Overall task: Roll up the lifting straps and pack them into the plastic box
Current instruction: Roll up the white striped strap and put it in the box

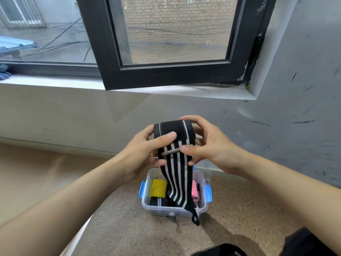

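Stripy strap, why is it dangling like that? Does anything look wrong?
Only that. The black-and-white striped elastic strap is half rolled in the left hand and right hand; its tail hangs into the clear plastic box and its thin black loop drapes over the front wall. The yellow rolled strap inside sits tidily.

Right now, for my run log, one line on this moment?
left hand, right hand: grip striped strap | tail: over plastic box | inside: yellow roll

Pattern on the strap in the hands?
Black strap with white lengthwise stripes; head view shows it.
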